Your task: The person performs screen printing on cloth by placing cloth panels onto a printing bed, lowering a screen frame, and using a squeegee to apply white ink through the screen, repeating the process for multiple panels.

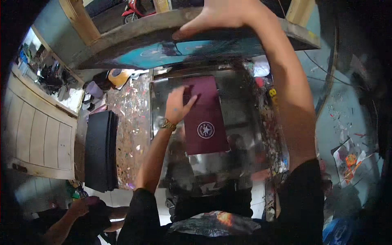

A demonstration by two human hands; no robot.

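Observation:
A maroon panel (206, 110) with a white circular star emblem lies on the dark, glossy platen (243, 122) in front of me. My left hand (179, 102), fingers apart, is over the panel's upper left edge; whether it touches is unclear. A gold watch is on that wrist. Above the platen a wide printing screen (134, 59) with turquoise patches is raised. My right hand (222, 14) grips its top edge, thumb along the near side, the other fingertips hidden.
A stack of black sheets (98, 149) lies left, near a purple cup (94, 90). A wooden door (41, 130) stands further left. A co-worker's arm (73, 216) shows at lower left. A red scooter (134, 12) is beyond the screen. Scraps (349, 163) lie right.

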